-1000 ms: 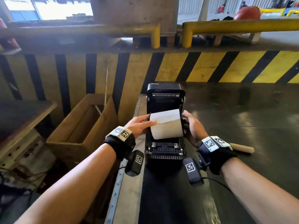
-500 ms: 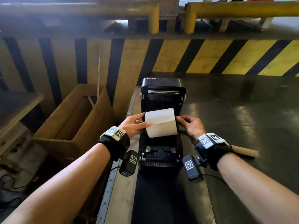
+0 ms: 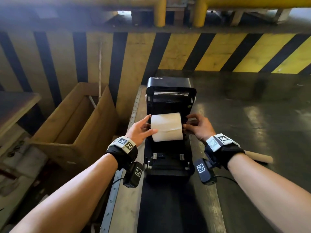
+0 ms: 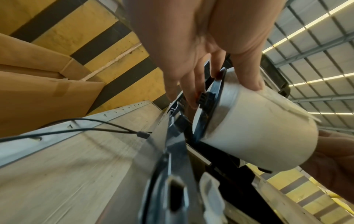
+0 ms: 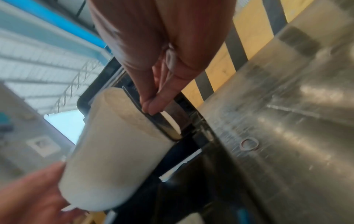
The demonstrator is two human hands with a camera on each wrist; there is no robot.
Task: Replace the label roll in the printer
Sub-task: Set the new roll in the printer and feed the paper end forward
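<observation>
A black label printer (image 3: 168,165) stands on the bench with its lid (image 3: 170,89) raised. A white label roll (image 3: 166,126) lies crosswise over the open bay, between the two black roll guides. My left hand (image 3: 140,130) holds the roll's left end. Its thumb presses on the paper (image 4: 249,78) and its fingers reach the left guide (image 4: 208,98). My right hand (image 3: 196,125) has its fingers curled at the roll's right end. There its fingertips (image 5: 151,106) pinch the edge of the right guide (image 5: 164,127). The roll (image 5: 114,151) hides the bay beneath it.
An open cardboard box (image 3: 67,125) sits left of the bench. A bare brown cardboard core (image 3: 259,158) lies on the dark table behind my right wrist. A yellow-and-black striped wall (image 3: 185,52) stands close behind the printer. A thin black cable (image 4: 76,130) runs across the bench.
My right hand has come up from under the roll's right end, and its fingers now curl over the right guide. The left hand stays on the left end. The roll sits slightly further back.
</observation>
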